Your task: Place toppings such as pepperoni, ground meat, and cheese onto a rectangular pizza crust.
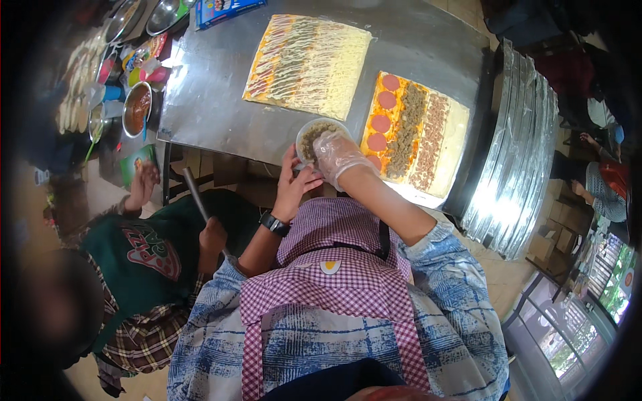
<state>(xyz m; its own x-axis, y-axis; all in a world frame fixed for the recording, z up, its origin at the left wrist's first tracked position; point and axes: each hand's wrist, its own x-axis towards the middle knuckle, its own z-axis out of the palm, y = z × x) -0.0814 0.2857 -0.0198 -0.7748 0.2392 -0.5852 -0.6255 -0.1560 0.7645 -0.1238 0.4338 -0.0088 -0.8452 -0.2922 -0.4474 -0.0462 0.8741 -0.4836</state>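
Head view showed the left hand cupped under a small plastic bowl of brownish filling, fingers wrapped on its side, at the near edge of the metal table. The right hand, in a clear glove, covered the bowl's right rim; its fingers seemed curled, perhaps pinching filling, though I could not tell. Just beyond the bowl lay a dough sheet with sausage slices, farther off a sauced sheet.
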